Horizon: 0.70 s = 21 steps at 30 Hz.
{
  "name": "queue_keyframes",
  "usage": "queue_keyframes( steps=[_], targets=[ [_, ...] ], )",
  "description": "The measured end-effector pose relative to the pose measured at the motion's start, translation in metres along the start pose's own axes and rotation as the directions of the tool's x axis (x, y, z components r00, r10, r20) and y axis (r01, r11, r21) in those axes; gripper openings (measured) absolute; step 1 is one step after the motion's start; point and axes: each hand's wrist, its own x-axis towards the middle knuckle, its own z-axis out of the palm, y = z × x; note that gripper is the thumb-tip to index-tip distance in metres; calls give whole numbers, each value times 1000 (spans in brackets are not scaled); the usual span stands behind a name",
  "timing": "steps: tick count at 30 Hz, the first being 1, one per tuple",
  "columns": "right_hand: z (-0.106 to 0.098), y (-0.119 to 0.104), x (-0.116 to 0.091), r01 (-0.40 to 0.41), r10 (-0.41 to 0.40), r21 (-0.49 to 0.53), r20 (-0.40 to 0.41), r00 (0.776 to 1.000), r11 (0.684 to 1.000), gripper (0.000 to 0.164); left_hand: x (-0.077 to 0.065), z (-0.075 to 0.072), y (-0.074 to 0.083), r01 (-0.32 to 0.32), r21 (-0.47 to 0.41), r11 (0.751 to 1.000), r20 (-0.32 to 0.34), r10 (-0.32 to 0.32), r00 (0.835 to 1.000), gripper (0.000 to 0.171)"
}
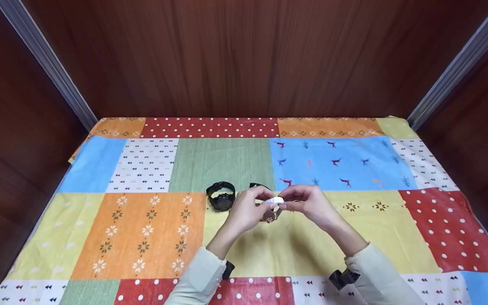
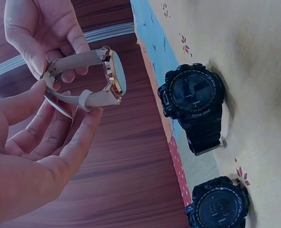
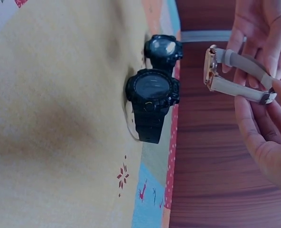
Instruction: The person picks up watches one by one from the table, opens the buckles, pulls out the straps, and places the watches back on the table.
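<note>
Both hands hold one wristwatch (image 2: 116, 73) with a rose-gold case and a pale strap closed into a loop. My left hand (image 1: 246, 208) pinches the strap near its buckle end between thumb and fingers. From the other side, my right hand (image 1: 311, 205) also pinches that buckle end, seen in the right wrist view at the strap's buckle (image 3: 266, 98). The case hangs away from the fingers, its dial facing outward. A black digital sport watch (image 1: 222, 201) stands on the cloth left of my left hand. Behind the hands is a second black sport watch (image 1: 261, 185), partly hidden in the head view.
A patchwork tablecloth (image 1: 151, 237) in orange, yellow, blue, green and red covers the table. Dark wood panels (image 1: 244, 59) rise at the back and both sides, with metal strips (image 1: 51, 63) at the corners. Black bands (image 1: 344, 278) sit at the sleeves.
</note>
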Motion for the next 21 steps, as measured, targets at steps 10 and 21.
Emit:
queue_keyframes(
  steps=[10, 21],
  targets=[
    [2, -2, -1, 29, -30, -38, -25, 999, 999, 21, -1, 1, 0, -7, 11, 1000, 1, 7, 1000, 11],
    [3, -2, -2, 56, -58, -77, -22, 998, 995, 20, -1, 4, 0, -36, 64, 997, -31, 38, 999, 8]
  ],
)
